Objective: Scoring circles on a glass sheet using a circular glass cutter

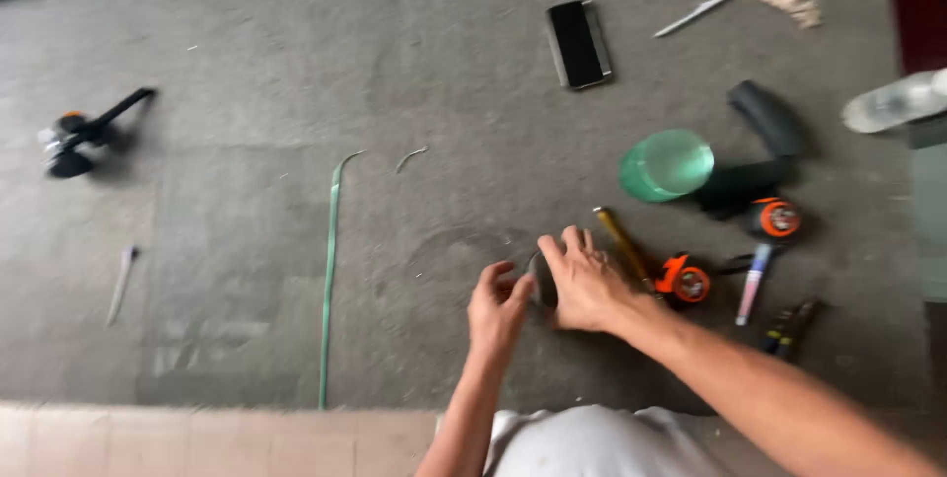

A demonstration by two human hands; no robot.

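Observation:
My left hand [496, 307] and my right hand [585, 283] meet low on a grey floor, both closed around a small dark round object [542, 280] held between them. Most of that object is hidden by my fingers, so I cannot tell what it is. Just right of my right hand lie a yellowish stick-shaped tool [621, 240] and an orange and black tape measure [688, 281].
A green round lid [667, 165], black curved pieces [764, 120], a second orange tape measure [778, 218], a white marker [753, 283] and pliers [787, 328] lie right. A phone [578, 44] lies farther off, an angle grinder [79, 135] far left, a thin green strip [329, 280] left.

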